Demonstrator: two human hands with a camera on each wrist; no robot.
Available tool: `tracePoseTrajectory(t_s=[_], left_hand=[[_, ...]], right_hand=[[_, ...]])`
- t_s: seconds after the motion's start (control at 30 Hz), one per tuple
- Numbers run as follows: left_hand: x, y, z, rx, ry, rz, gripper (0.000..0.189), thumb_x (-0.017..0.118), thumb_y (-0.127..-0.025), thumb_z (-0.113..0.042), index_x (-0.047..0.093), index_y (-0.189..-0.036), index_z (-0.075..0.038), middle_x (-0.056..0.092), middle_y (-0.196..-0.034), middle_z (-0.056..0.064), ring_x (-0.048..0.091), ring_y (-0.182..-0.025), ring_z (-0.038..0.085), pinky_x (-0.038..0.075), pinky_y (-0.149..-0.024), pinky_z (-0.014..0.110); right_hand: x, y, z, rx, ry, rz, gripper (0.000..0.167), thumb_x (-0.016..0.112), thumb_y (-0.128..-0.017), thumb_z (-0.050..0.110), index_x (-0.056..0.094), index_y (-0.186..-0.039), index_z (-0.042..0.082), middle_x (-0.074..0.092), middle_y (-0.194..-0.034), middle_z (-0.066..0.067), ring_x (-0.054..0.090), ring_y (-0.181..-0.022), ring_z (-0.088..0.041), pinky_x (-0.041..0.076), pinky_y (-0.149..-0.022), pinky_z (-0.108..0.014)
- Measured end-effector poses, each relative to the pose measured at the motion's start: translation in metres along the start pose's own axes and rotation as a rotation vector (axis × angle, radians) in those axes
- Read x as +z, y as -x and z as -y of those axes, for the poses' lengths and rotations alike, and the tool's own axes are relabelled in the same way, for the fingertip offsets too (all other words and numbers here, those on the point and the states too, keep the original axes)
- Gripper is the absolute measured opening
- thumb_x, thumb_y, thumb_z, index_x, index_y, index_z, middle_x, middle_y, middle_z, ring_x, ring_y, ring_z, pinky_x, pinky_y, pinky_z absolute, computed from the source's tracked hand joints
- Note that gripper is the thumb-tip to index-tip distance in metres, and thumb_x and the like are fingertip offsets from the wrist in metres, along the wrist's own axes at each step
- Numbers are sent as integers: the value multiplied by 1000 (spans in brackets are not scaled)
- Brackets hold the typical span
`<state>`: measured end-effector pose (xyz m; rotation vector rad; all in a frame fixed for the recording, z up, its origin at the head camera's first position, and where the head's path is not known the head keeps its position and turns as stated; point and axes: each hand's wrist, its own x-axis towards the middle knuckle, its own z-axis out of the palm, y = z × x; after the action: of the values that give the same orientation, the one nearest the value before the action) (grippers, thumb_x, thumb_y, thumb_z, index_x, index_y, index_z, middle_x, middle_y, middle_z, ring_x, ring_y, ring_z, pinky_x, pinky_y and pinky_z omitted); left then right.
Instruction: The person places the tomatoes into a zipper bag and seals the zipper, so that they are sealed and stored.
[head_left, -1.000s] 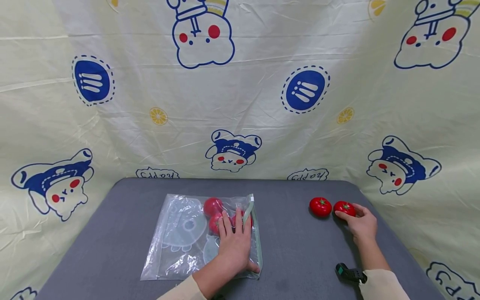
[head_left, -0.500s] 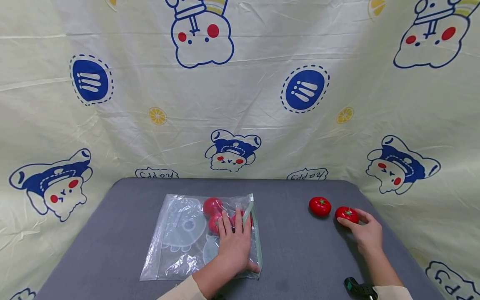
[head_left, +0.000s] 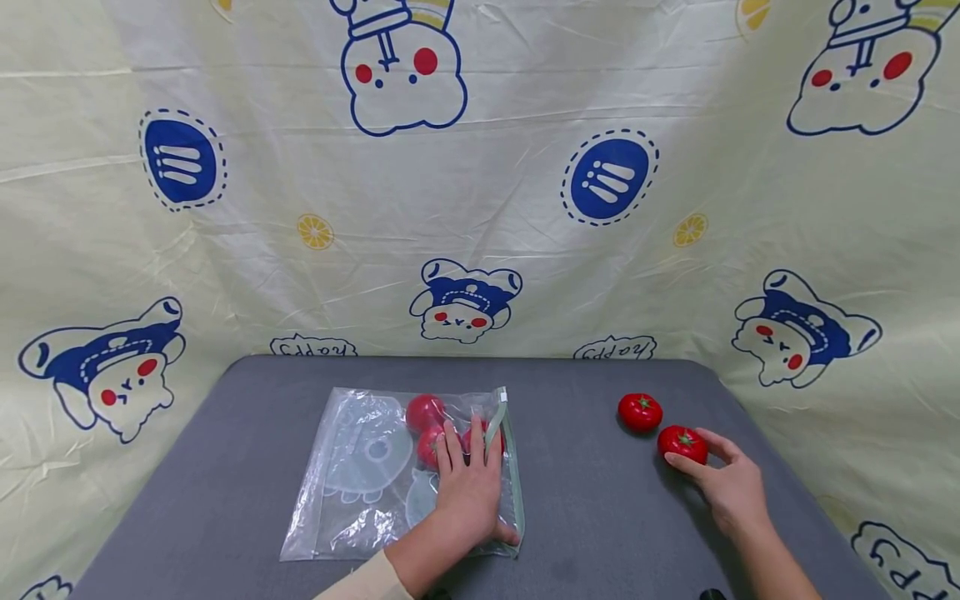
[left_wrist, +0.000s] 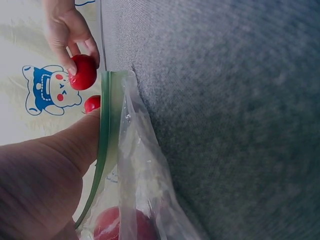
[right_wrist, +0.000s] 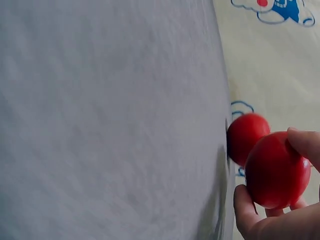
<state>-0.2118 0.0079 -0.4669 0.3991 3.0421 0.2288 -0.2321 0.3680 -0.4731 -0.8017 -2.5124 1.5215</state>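
My right hand (head_left: 733, 485) grips a red tomato (head_left: 681, 445) with a green stem top between thumb and fingers. In the right wrist view this tomato (right_wrist: 276, 170) appears raised off the table. A second tomato (head_left: 640, 413) sits on the table just beyond it, to the left. My left hand (head_left: 471, 492) lies with straight, spread fingers on a clear zip bag (head_left: 303, 521) with a green-edged opening on its right side. Inside the bag several red tomatoes (head_left: 425, 414) show through the plastic, partly hidden by my fingers. The bag's opening (left_wrist: 105, 125) edge stands up in the left wrist view.
A grey cloth-covered table (head_left: 577, 500) carries everything. Behind and around it hangs a cream curtain (head_left: 495, 192) printed with cartoon bears and oranges. Pale printed shapes (head_left: 367, 450) mark the bag's face.
My right hand has drawn the gripped tomato away from the other one, first rightward and nearer, then slightly left and up off the table. My left hand and the bag have stayed put.
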Motion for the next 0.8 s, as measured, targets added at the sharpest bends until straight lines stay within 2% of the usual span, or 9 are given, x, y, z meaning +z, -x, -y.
tracePoseTrajectory(t_s=[0.07, 0.2, 0.3, 0.53, 0.67, 0.8], left_hand=[[0, 0, 0, 0, -1, 6, 138, 93, -52, -65, 26, -162, -17, 11, -172, 17, 3, -154, 57, 12, -125, 66], [0, -1, -1, -3, -1, 19, 135, 93, -54, -63, 26, -162, -17, 10, -173, 16, 3, -155, 56, 11, -126, 66], [1, -1, -1, -6, -4, 19, 135, 93, -54, -63, 27, -162, -17, 10, -172, 16, 4, -155, 55, 12, -126, 65], [1, 1, -2, -9, -1, 18, 133, 94, -54, -61, 29, -161, -16, 11, -172, 16, 5, -155, 55, 12, -125, 66], [1, 1, -2, -12, -4, 11, 133, 94, -54, -61, 30, -161, -16, 12, -172, 16, 5, -155, 55, 11, -125, 66], [1, 1, -2, -18, -16, 5, 133, 94, -53, -62, 30, -161, -16, 12, -172, 16, 7, -155, 55, 11, -125, 66]], right_hand=[[2, 6, 2, -2, 0, 27, 94, 85, -82, 45, 39, -157, 13, 32, -163, -23, 25, -146, -44, 49, -89, -34], [7, 18, 5, -16, -30, 89, 96, 87, -81, 44, 39, -157, 12, 32, -163, -22, 33, -144, -44, 47, -77, -17], [12, 26, 7, -37, -74, 139, 96, 88, -81, 41, 38, -157, 11, 32, -164, -22, 37, -143, -44, 46, -71, -9], [22, 40, 10, -73, -135, 230, 89, 86, -84, 34, 38, -156, 13, 30, -164, -19, 40, -141, -42, 50, -77, -10], [30, 47, 13, -95, -134, 239, 87, 88, -82, 33, 42, -154, 15, 34, -161, -15, 55, -126, -27, 53, -81, -13], [36, 54, 16, -120, -149, 266, 84, 88, -83, 30, 44, -153, 14, 36, -159, -15, 60, -114, -13, 55, -82, -16]])
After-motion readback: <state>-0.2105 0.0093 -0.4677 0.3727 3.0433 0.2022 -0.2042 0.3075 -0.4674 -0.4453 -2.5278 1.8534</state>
